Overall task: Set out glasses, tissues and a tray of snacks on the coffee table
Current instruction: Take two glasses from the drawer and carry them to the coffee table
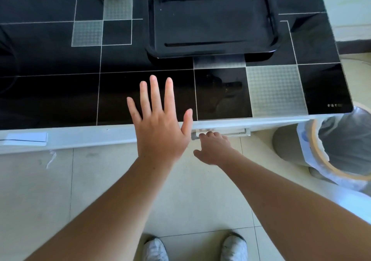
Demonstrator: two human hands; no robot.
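Right hand (pixel 213 148) curled on drawer handle (pixel 220 133); tray (pixel 212 18) beyond — ungripped.

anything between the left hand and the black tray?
Nothing. In the head view the stretch of glossy tabletop between the spread left hand and the empty tray is bare.

Both forearms bare, reaching forward and down from the bottom corners of the head view. Left hand (pixel 160 124) open flat, back up, fingers spread and straight, thumb out to the right, held over the near edge of the desk (pixel 60 100). Right hand (pixel 213 148) lower, below that edge, back up, fingers curled onto the drawer handle (pixel 220 134) on the desk front, thumb loose, pointing left.
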